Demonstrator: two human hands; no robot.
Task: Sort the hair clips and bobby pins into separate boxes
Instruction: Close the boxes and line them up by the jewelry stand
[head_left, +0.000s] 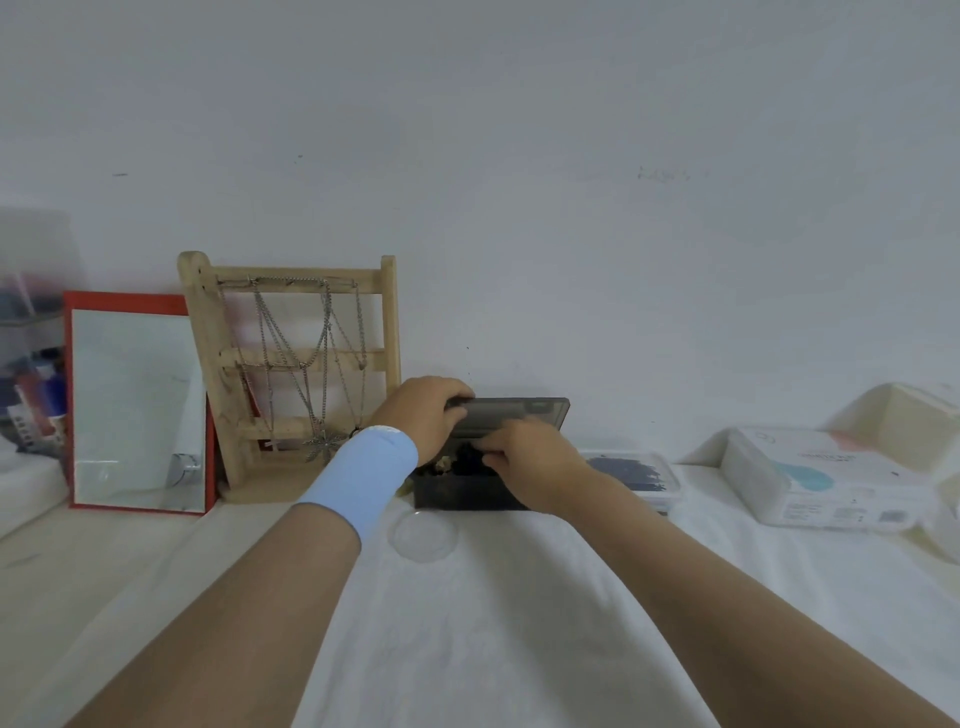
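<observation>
Head view — left hand (430, 411) on lid (532, 413) — right hand (524, 462) at dark box (457, 494)

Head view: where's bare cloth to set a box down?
Free: cloth between the forearms, nearer than the clear dish; the strip in front of the mirror; cloth before the white box. Crowded: back row, from mirror through necklace stand, dark box, pin box.

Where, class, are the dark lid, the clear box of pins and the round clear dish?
dark lid (519, 413): head view, middle of its raised panel.
clear box of pins (668, 491): head view, its pale right-hand rim.
round clear dish (423, 538): head view, centre of its base.
</observation>
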